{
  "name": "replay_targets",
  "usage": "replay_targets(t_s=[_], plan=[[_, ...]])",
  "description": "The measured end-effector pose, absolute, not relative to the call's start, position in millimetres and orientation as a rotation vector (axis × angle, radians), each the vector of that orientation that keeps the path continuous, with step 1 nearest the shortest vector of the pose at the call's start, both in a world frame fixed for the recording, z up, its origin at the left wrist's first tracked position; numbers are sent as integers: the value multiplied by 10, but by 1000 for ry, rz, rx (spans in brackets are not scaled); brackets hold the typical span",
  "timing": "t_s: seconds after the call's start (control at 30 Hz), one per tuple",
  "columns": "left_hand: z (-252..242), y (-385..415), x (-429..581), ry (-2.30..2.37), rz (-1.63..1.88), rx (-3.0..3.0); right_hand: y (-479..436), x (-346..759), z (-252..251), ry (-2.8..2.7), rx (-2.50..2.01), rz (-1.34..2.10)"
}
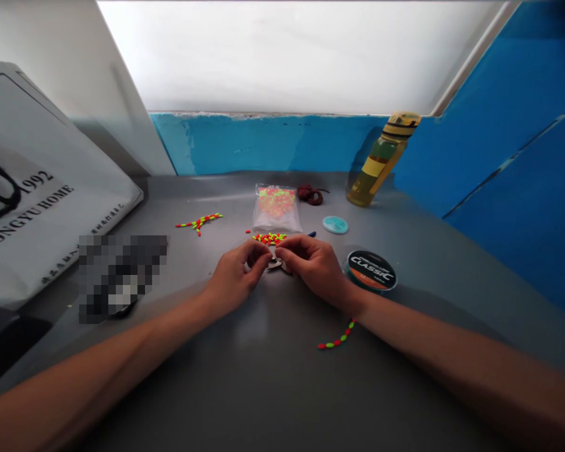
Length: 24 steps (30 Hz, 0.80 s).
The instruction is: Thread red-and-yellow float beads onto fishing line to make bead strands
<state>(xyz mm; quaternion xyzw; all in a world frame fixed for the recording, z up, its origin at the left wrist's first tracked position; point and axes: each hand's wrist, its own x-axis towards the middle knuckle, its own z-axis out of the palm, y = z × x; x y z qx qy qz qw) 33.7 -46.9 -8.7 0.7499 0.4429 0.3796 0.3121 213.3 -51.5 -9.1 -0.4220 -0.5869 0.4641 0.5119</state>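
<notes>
In the middle of the table, my left hand (238, 270) and my right hand (313, 263) meet almost fingertip to fingertip. Each is closed in a pinch, and whatever lies between the fingers is too small to make out. Just beneath the fingertips shows a metal tool (274, 264), mostly covered by the hands. A loose pile of red and yellow-green oval beads (270, 238) lies right behind them. From under my right wrist a strung row of the same beads (338, 343) curves out onto the table.
Behind the pile lies a clear bag of beads (277, 207) beside a dark red cord (312, 194). Bead strings (200, 222) lie left. To the right are a line spool (371, 271), a teal disc (335, 225) and a bottle (381, 163). A white bag (42, 169) stands far left.
</notes>
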Motion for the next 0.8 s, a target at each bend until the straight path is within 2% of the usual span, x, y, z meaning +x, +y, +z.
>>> replay_targets(t_s=[0.4, 0.57, 0.67, 0.73, 0.8], plan=[[-93, -466, 327, 1167, 1012, 1924, -493, 2178, -49, -1373, -1044, 1092], [-81, -433, 325, 1137, 1102, 1728, -398, 2270, 6, -1388, -1067, 990], [0, -380, 322, 1040, 1185, 1486, -340, 2393, 150, -1613, -1173, 844], [89, -339, 311, 993, 1240, 1331, -334, 2471, 265, -1935, -1350, 689], [194, -303, 291, 995, 1255, 1195, -356, 2514, 348, -2257, -1498, 673]])
